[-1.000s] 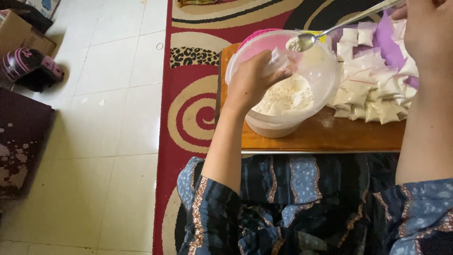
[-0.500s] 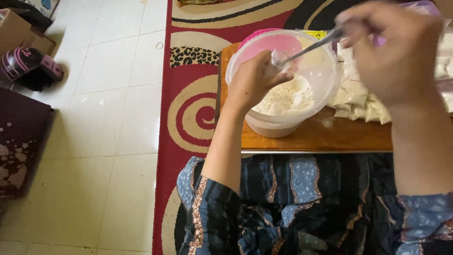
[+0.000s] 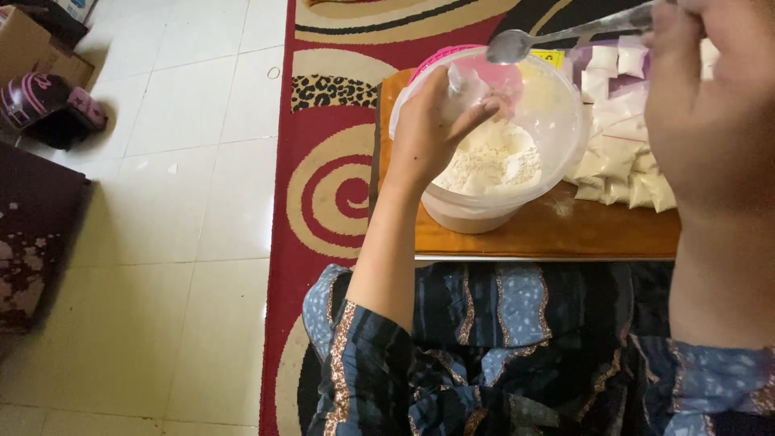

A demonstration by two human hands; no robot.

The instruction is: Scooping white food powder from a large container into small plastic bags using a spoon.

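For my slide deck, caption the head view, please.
Left hand holds a small plastic bag over a tub of white powder; right hand lifts a spoon.

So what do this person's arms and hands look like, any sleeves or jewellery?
Both hands are bare: the left hand and right hand show no gloves or rings. The forearms are uncovered too. Dark blue patterned fabric sleeves with brown speckled bands start near the elbows.

White flour (image 3: 492, 157), red swirl-pattern rug (image 3: 331, 186), brown board (image 3: 549, 234).
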